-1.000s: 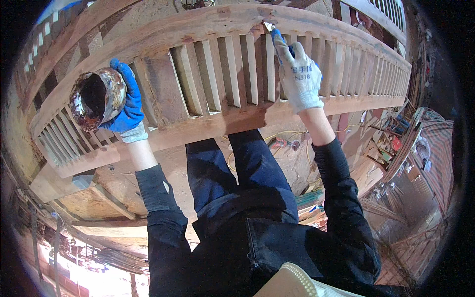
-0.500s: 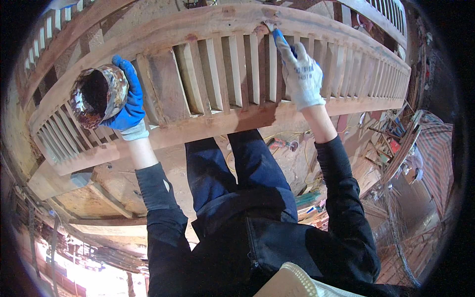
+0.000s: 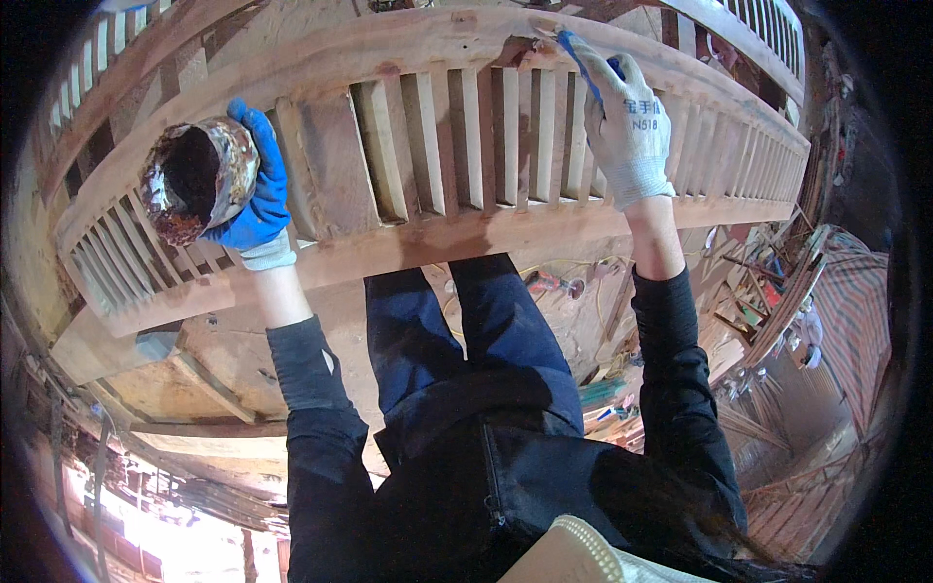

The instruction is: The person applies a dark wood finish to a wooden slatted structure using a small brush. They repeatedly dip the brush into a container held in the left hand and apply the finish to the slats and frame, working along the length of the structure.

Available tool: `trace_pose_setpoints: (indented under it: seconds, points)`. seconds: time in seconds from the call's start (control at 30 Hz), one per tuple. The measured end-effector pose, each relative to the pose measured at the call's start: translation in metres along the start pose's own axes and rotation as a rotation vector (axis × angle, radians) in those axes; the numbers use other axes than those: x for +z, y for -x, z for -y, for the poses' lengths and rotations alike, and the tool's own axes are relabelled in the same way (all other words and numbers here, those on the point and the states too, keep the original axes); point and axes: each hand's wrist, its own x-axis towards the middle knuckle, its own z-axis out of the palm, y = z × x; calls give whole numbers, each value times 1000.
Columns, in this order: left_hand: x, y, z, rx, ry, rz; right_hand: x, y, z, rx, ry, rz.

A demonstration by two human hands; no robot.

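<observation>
My left hand (image 3: 259,189), in a blue-palmed glove, is wrapped round the side of a round pot (image 3: 231,165). The pot is crusted with brown and white dried matter, and its dark mouth is tilted toward the left. My right hand (image 3: 627,126), in a white glove with blue fingers, is closed on a small putty knife (image 3: 549,35); only a bit of its pale blade shows, the rest being hidden by the fingers. The blade is at the upper rail of a long slatted wooden panel (image 3: 389,44), beside a reddish-brown smear (image 3: 517,54).
Another slatted wooden frame (image 3: 739,39) lies beyond the panel. On the floor past my legs are a power tool (image 3: 554,285) and a yellow cord (image 3: 607,321). Wood scraps (image 3: 758,301) and a striped cloth (image 3: 850,301) are at the right.
My right hand has shifted right along the upper rail with the putty knife. The left hand and the pot have stayed nearly where they were, over the panel's left part.
</observation>
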Motion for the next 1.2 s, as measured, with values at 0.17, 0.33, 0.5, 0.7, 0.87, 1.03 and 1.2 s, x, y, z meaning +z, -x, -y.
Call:
trace_pose_setpoints:
  seconds: [0.17,0.33,0.5,0.7,0.87,1.03,1.2]
  points:
    - [0,-1,-1,13,-3,-22,-4,0,0,-35,75,107]
    - [-2,-1,-1,-6,55,-38,-22,6,-5,-54,17,189]
    - [0,-2,4,14,23,-14,-15,9,-19,11,-51,92]
    - [-5,-2,-4,21,91,-87,0,11,-2,-10,46,107]
    - [-2,-1,-2,-18,86,-58,-7,23,-3,65,-138,110]
    - [-2,-1,-3,23,95,-72,-2,13,-4,46,-54,37]
    - [-2,-4,-1,41,44,-62,13,39,2,35,57,119]
